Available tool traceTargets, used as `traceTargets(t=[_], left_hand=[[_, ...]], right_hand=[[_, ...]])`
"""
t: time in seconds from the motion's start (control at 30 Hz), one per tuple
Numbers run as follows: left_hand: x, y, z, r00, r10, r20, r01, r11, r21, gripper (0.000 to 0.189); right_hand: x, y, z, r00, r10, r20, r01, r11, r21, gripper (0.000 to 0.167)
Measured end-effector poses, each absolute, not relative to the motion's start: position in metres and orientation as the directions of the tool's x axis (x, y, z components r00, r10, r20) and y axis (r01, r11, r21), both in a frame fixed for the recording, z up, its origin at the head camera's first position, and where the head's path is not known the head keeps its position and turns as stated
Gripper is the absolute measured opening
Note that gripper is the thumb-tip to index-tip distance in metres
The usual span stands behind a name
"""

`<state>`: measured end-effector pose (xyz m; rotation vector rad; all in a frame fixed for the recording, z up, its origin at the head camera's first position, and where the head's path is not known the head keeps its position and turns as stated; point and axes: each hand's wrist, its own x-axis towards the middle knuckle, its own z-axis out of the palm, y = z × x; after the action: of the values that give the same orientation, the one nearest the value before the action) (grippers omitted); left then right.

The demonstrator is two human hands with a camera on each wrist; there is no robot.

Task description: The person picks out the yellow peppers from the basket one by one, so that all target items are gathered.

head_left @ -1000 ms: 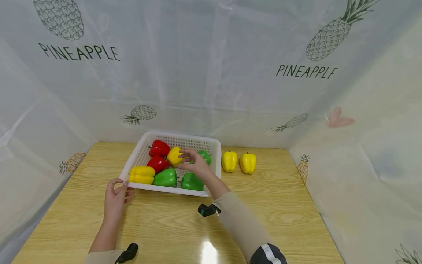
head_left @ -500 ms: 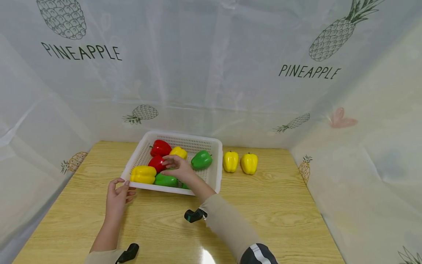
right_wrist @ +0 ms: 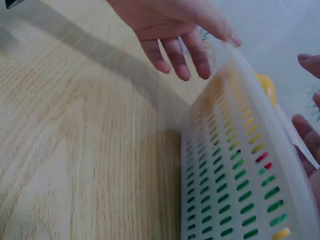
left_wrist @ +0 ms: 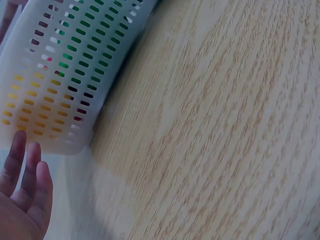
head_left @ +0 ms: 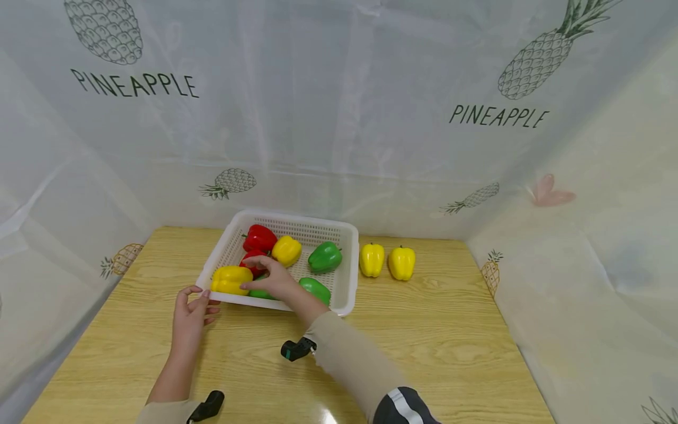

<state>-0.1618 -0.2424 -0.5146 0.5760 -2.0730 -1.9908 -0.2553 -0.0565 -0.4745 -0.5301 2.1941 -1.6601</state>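
My left hand (head_left: pixel 189 315) holds the near left corner of a white plastic basket (head_left: pixel 346 265), thumb and index finger at the rim. Its other fingers hang outside the perforated wall in the left wrist view. My right hand (head_left: pixel 272 280) reaches over the basket with fingers apart, thumb and fingertips close to a yellow bell pepper (head_left: pixel 229 279) in the near left corner. Beneath that hand, a red bell pepper (head_left: pixel 249 262) and a green bell pepper (head_left: pixel 259 293) are partly hidden. Another red pepper (head_left: pixel 260 238), a yellow one (head_left: pixel 286 251) and two green peppers (head_left: pixel 325 257) lie around them.
Two yellow bell peppers (head_left: pixel 401 263) stand on the wooden table (head_left: pixel 424 341) to the right of the basket. A pale curtain (head_left: pixel 339 118) printed with pineapples hangs behind the table and along its sides.
My right hand has moved left and toward me across the basket, from beside the back yellow pepper to the near left yellow pepper. The left hand stays at the corner.
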Motion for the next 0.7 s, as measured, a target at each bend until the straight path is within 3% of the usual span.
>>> traceTargets(t=[0.4,0.7], left_hand=[[-0.164,-0.244,-0.516,-0.909,-0.398,-0.123,-0.142,0.017,0.99,0.019],[-0.163,-0.243,-0.511,-0.901,-0.408,-0.151,-0.174,0.019,0.985,0.019]], right_hand=[[-0.26,-0.073,-0.471,-0.835,-0.547,-0.064,-0.179,0.38,-0.908,0.057],[-0.273,-0.081,-0.461,-0.751,-0.652,-0.101,-0.309,0.483,-0.819,0.059]])
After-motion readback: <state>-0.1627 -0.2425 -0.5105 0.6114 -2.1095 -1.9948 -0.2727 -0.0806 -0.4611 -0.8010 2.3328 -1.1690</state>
